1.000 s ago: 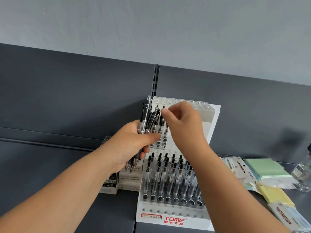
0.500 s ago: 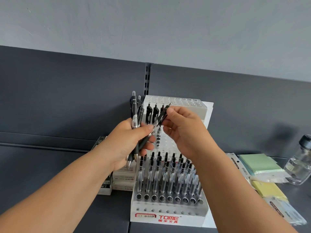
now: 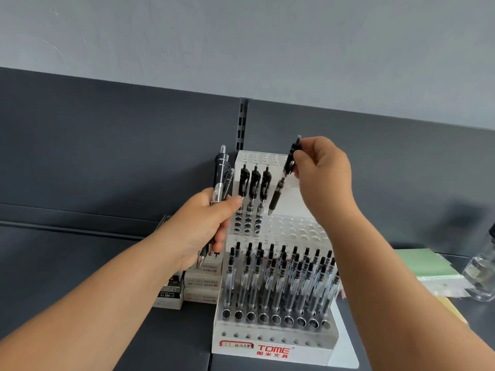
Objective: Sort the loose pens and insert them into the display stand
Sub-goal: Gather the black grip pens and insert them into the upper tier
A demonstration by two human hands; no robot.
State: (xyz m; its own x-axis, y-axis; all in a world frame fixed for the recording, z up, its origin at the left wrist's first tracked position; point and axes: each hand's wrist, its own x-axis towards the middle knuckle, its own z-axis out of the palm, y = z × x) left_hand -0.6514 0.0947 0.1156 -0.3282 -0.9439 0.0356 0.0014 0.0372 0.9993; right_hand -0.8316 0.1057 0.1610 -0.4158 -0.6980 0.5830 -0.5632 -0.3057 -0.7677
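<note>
the pen (image 3: 280, 187) hangs tip down and tilted, pinched near its clip end by the thumb and fingertips of the right hand (image 3: 324, 178). its tip sits just above the middle tier of the display stand (image 3: 294, 341), right beside the three pens (image 3: 254, 183) already seated there. from here i'd worry about that lean: if it goes down at this angle the tip could catch a hole's rim or bump the nearest seated pen. with such a high, light pinch, the barrel could swing or slip out. the left hand (image 3: 203, 226) is clenched around a bundle of pens (image 3: 221, 180), its thumb almost at the seated ones. a loosened fist could drop some onto the full bottom row (image 3: 281, 277). the clear plastic makes it hard to tell which hole the tip is over. i can't count the pens in the fist. the right hand hides part of the top tier, the small boxes (image 3: 203, 279) sit half behind the left hand, and the glass jar (image 3: 482, 271) beside the green pad (image 3: 426, 266) is cut off at the edge.
</note>
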